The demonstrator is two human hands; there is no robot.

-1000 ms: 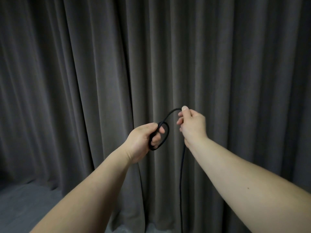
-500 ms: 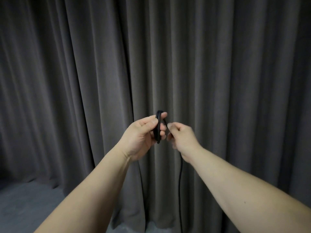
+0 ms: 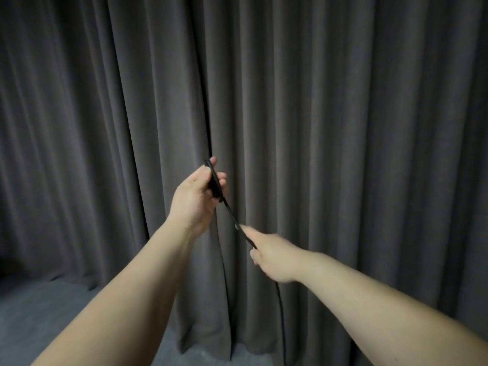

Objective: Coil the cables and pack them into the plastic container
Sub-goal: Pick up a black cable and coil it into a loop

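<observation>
While the grey curtain [image 3: 343,128] is filling the background, I am watching the left hand [image 3: 196,196] gripping the small coil [image 3: 214,184] between thumb and fingers. The right hand [image 3: 273,256] is pinching the black cable [image 3: 281,320], which is hanging to the floor. Recommended: keep light tension, matching each loop's size. No container is showing.

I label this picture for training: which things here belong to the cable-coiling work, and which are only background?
For the job: black cable; left hand, holding the coil; right hand, gripping the loose part.

Background: grey curtain; grey floor.
</observation>
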